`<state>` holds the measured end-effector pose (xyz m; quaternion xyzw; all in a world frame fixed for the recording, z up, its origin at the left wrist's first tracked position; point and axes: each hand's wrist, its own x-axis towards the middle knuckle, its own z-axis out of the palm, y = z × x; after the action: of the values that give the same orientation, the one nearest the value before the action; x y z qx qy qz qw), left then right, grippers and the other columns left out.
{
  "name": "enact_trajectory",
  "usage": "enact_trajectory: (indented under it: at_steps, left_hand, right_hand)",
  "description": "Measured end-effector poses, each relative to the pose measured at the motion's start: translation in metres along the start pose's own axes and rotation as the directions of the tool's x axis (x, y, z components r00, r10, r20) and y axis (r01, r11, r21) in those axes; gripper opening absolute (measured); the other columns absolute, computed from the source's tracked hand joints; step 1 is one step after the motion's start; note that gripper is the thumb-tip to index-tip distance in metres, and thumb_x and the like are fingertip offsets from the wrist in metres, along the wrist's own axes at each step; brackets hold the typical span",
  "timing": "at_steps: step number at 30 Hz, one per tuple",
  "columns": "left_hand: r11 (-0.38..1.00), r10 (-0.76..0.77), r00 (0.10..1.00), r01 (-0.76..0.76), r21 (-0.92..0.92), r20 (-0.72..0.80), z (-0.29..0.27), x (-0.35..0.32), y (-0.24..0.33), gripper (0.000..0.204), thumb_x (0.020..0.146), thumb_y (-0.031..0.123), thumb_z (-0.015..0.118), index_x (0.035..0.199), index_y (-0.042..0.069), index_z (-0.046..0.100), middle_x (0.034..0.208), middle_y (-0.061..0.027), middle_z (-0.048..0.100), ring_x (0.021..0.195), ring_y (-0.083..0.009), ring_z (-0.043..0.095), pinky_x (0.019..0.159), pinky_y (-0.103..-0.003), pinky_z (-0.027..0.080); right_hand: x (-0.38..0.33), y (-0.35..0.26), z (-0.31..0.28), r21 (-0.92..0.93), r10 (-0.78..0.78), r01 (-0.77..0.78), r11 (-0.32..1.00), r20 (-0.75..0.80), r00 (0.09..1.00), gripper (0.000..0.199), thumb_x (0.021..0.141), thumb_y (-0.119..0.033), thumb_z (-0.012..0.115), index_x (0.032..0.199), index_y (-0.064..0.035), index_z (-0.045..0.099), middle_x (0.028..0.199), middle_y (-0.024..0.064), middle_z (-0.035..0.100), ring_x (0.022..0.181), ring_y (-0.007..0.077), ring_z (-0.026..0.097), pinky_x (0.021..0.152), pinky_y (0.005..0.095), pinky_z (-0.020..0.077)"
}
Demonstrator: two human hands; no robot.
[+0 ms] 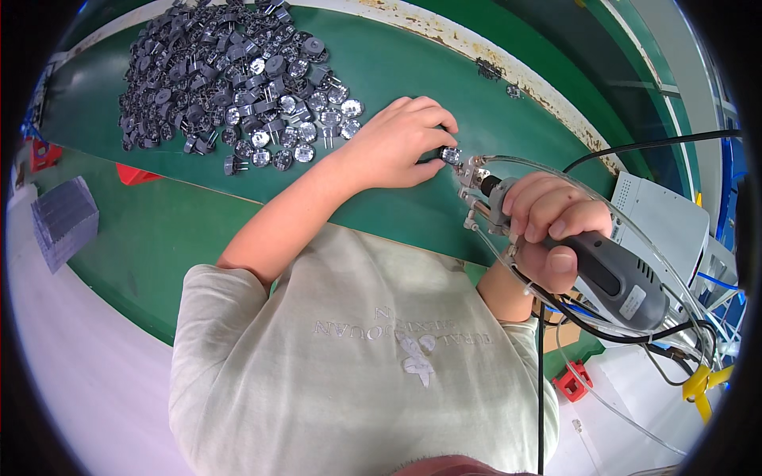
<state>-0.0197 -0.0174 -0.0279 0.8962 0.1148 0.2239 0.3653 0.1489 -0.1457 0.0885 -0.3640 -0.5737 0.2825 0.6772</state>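
1. The left hand (pixel 405 143) reaches over the green table (pixel 413 59), pinching a small round part (pixel 451 155).
2. The right hand (pixel 559 226) is wrapped around a long grey tool (pixel 607 274).
3. The tool slants, its metal tip (pixel 475 173) pointing up and left, near the small part.
4. Many dark parts (pixel 230 75) lie piled on the table's left.

Wears pale gray-grn short-slv tee (pixel 349 373) (w/ lt emblem (pixel 416 358)).
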Motion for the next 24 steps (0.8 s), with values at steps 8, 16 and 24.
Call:
enact_trajectory:
  at_steps: [8,16,24]
  left_hand:
    - [1.000,-0.005,1.000,0.005,0.000,0.000,-0.0001,-0.0010,-0.0002,0.030,0.082,0.014,0.082,0.110,0.007,0.076,0.125,-0.0037,0.067,0.123,-0.0271,0.060,0.103,-0.043,0.048]
    - [1.000,-0.004,1.000,0.004,0.013,-0.015,0.0008,0.0002,0.0004,0.026,0.083,0.017,0.079,0.107,0.007,0.078,0.120,-0.0025,0.067,0.122,-0.0240,0.059,0.103,-0.041,0.047]
    - [1.000,-0.012,1.000,0.012,-0.003,0.013,-0.0019,0.0002,0.0008,0.031,0.081,0.014,0.081,0.111,0.007,0.076,0.125,-0.0044,0.067,0.123,-0.0282,0.060,0.102,-0.043,0.048]
  right_hand:
    - [-0.0032,0.0002,0.0031,0.075,0.020,-0.015,0.997,-0.073,0.997,0.041,0.094,-0.036,0.083,0.095,-0.0072,0.054,0.067,0.0045,0.059,0.056,0.0195,0.059,0.056,0.0387,0.0529]
    - [-0.0021,-0.0001,0.0016,0.071,0.027,-0.022,0.997,-0.067,0.997,0.040,0.094,-0.035,0.083,0.096,-0.0074,0.054,0.067,0.0041,0.059,0.056,0.0193,0.059,0.057,0.0393,0.0534]
    - [-0.0001,0.0013,-0.0004,0.019,0.021,-0.021,1.000,-0.014,1.000,0.034,0.094,-0.032,0.078,0.096,-0.0082,0.053,0.067,0.0039,0.057,0.054,0.0193,0.058,0.056,0.0395,0.0536]
